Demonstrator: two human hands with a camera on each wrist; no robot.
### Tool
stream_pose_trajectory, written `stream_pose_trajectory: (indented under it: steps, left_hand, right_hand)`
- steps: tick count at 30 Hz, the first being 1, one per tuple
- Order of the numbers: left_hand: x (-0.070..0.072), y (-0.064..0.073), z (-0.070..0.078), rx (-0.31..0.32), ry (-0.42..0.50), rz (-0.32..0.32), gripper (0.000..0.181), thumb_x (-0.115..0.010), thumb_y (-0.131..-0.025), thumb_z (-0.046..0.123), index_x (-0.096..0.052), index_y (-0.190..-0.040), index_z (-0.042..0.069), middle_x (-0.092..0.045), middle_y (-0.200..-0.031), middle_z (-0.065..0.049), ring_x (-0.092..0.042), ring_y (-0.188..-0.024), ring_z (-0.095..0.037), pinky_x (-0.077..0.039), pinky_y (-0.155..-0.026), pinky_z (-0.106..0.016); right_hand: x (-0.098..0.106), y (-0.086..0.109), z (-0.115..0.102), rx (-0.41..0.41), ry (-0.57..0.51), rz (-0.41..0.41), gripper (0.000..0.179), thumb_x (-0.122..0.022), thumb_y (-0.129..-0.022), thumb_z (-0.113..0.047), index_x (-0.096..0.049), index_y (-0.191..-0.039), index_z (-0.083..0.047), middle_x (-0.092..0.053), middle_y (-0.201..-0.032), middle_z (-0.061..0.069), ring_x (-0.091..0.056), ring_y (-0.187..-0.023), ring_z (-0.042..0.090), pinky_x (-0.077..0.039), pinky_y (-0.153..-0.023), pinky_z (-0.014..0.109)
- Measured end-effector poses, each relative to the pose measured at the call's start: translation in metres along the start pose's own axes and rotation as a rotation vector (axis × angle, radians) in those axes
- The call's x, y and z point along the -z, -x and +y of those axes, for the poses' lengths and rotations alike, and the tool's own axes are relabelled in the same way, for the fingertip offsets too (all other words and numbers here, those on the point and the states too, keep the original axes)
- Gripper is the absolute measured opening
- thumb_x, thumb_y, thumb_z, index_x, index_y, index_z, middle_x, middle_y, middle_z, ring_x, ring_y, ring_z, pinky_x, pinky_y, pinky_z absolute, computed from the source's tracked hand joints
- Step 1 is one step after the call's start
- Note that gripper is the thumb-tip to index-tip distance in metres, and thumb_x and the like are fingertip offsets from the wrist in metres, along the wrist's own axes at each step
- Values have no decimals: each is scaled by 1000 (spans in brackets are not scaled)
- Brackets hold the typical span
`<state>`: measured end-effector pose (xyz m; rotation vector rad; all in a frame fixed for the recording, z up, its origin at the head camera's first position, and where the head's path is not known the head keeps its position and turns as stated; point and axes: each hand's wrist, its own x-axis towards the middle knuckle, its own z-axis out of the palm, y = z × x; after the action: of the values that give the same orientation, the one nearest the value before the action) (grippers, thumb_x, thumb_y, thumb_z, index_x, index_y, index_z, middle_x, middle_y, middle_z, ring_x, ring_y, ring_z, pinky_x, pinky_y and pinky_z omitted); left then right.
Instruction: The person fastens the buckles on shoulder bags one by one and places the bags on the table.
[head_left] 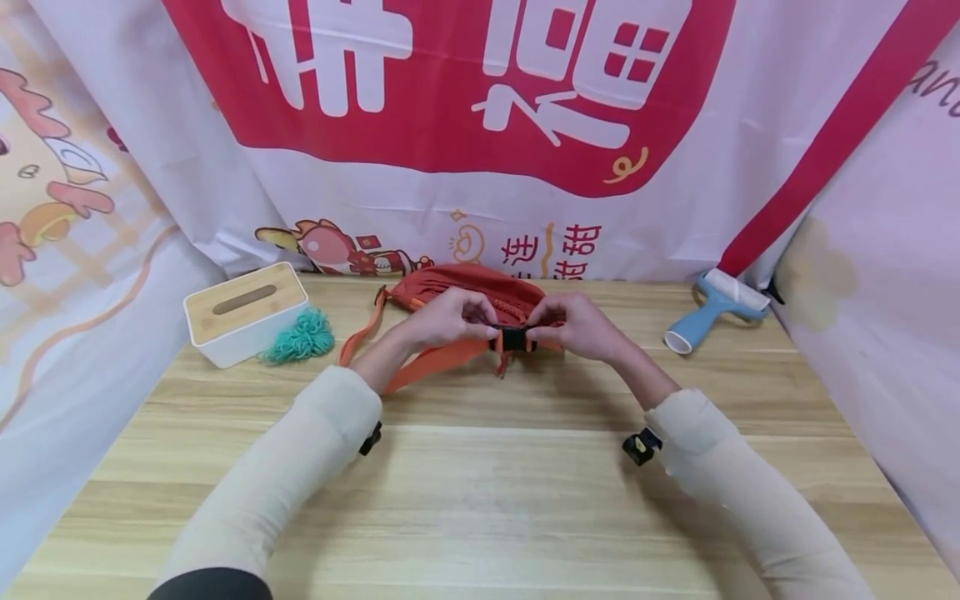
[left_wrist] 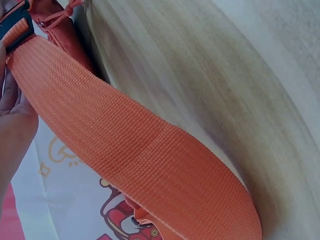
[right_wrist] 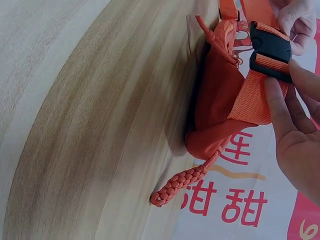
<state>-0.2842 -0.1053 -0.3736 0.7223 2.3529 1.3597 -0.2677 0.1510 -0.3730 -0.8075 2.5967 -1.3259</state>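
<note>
A red-orange waist bag [head_left: 468, 282] lies at the back of the table, its orange webbing strap [left_wrist: 135, 135] looping out to the left. Both hands meet at the strap's black plastic buckle [right_wrist: 270, 46], in front of the bag. My left hand [head_left: 450, 317] pinches the buckle's left end between thumb and fingers. At the opposite end, my right hand [head_left: 573, 325] pinches the buckle and the webbing beside it. The buckle's two halves look joined in the right wrist view. A braided red cord pull [right_wrist: 180, 185] hangs from the bag's end.
Left of the bag stands a white tissue box [head_left: 247, 321] with a wooden lid, a teal yarn bundle [head_left: 300, 336] beside it. A blue-handled lint roller [head_left: 716, 308] lies at the back right. Printed cloth [head_left: 420, 192] hangs behind the wooden table [head_left: 480, 500].
</note>
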Motion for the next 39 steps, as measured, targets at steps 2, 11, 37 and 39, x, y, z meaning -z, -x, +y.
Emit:
stream_pose_trajectory:
  steps: [2,11,37,39]
  left_hand:
    - [-1,-1,-1,8,-2,-3,11,-77,-91,8,-69,-97,3,-72,-92,-7,-67,-90,-21,-53,-84,-34]
    - [-6,-7,-8,31,-40,-34,11,-77,-91,8,-69,-97,4,-72,-91,-6,-67,-89,-20,-52,-84,-33]
    - [-17,-13,-18,60,-127,-64,7,-75,-92,7,-71,-97,4,-71,-94,-6,-66,-91,-19,-52,-85,-33]
    - [-18,-13,-18,57,-137,-66,7,-75,-92,7,-71,-97,4,-71,-94,-5,-65,-91,-19,-52,-85,-33]
  right_hand:
    - [-1,0,1,-1,7,0,6,-78,-89,-6,-75,-94,-4,-73,-87,6,-63,-80,20,-49,-72,34]
    - [-5,-2,9,-8,26,-21,6,-78,-88,-3,-74,-93,-2,-73,-83,5,-59,-76,18,-46,-66,29]
    - [-13,-7,23,-38,151,-49,10,-81,-86,-6,-74,-91,-3,-72,-90,6,-61,-93,25,-47,-86,40]
    - [-14,-6,24,-40,151,-52,10,-81,-86,-6,-74,-91,-3,-72,-90,6,-61,-94,25,-47,-87,41]
